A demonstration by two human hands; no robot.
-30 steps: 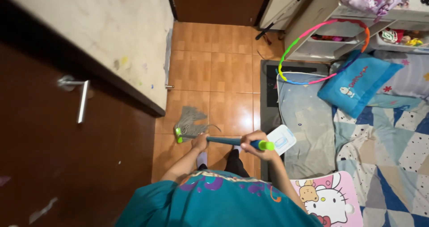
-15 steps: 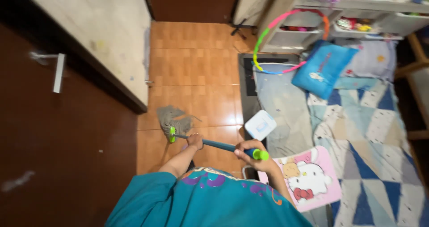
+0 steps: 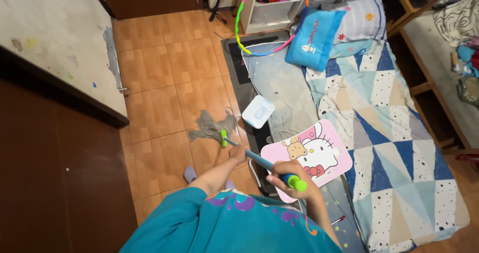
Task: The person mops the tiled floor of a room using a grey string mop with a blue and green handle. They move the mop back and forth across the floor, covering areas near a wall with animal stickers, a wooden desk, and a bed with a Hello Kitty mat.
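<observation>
- I am holding a mop (image 3: 249, 156) with both hands, its blue handle running on a slant from lower right, near my chest, up and to the left toward the floor.
- My right hand (image 3: 287, 172) is wrapping around the upper end of the handle, fingers curled shut on it just below the bright green cap (image 3: 299, 184).
- My left hand (image 3: 238, 154) is gripping lower down the shaft, fingers closed round it as far as I can make out; the hand is small and partly turned away here.
- The mop's long axis is pointing away from me, toward the upper left, with the head end lying lowest.
- The grey stringy mop head (image 3: 212, 126) is resting on the orange tiled floor (image 3: 164, 73), fanning out to the left of its green clamp (image 3: 224, 137).
- The head is lying just beside the dark edge of the floor mattress (image 3: 399, 148), near a white wipes pack (image 3: 258, 111).
- A pink cartoon lap tray (image 3: 319, 156) is sitting on the mattress, right behind the handle.
- A blue pillow (image 3: 314, 38) and a rainbow hoop (image 3: 239, 31) are lying farther up, well apart from the mop.
- The dark brown door (image 3: 60, 183) is standing to my left.
</observation>
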